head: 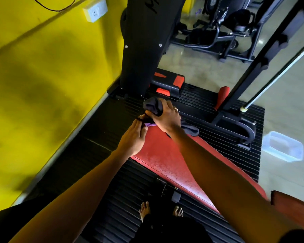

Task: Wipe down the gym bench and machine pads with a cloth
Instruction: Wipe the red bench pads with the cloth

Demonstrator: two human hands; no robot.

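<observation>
Wall point(42, 76): yellow, smooth-painted.
Floor mat point(104, 155): black ribbed rubber.
Bench pad point(165, 155): red, long, tapered, with a grained, glossy cover; laid diagonally over the mat.
Machine column point(142, 50): black, flat-sided.
Container point(282, 146): clear plastic, rectangular, set beside the mat.
Cloth point(153, 106): dark grey, soft, bunched at the pad's far end.
Right hand point(165, 118): clenched round the cloth.
Left hand point(133, 137): cloth's edge pinched by the fingertips.
</observation>
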